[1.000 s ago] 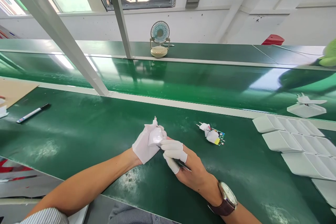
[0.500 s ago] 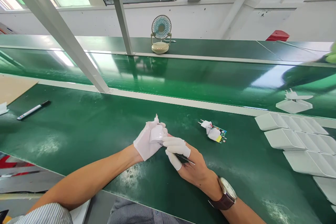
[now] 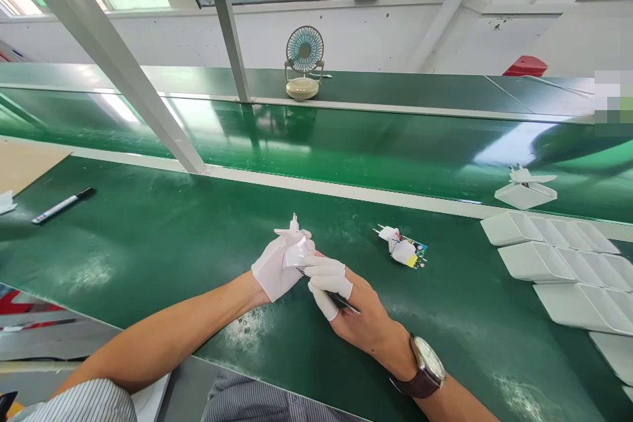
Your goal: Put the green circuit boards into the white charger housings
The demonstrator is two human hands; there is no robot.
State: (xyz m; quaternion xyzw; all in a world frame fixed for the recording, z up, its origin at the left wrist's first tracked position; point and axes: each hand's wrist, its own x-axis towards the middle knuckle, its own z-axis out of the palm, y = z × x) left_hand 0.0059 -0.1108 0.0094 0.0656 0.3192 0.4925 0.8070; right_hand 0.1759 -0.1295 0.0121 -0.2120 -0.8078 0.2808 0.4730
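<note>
My left hand (image 3: 277,271), in a white glove, is closed around a white plug adapter housing (image 3: 295,254) with its prongs pointing away from me. Dark, slim tweezers (image 3: 346,304) lie in my right hand (image 3: 341,293), which wears white finger covers. Their tip is at the near edge of the housing, and my right fingertips are close against it. What lies inside the housing cannot be made out. To the right on the green bench rests another white plug part (image 3: 389,235) joined to a small circuit board (image 3: 415,254) with a yellow component.
White trays (image 3: 539,259) stand in rows at the right. A white plug housing (image 3: 525,192) rides on the green conveyor belt (image 3: 346,151) behind a pale rail. At left lie a marker (image 3: 63,206) and cardboard (image 3: 30,161). A small fan (image 3: 304,59) sits on the back shelf.
The white plug housing on the belt has shifted left. In my left hand the held housing has tilted slightly, and my right hand with the tweezers has moved a little left.
</note>
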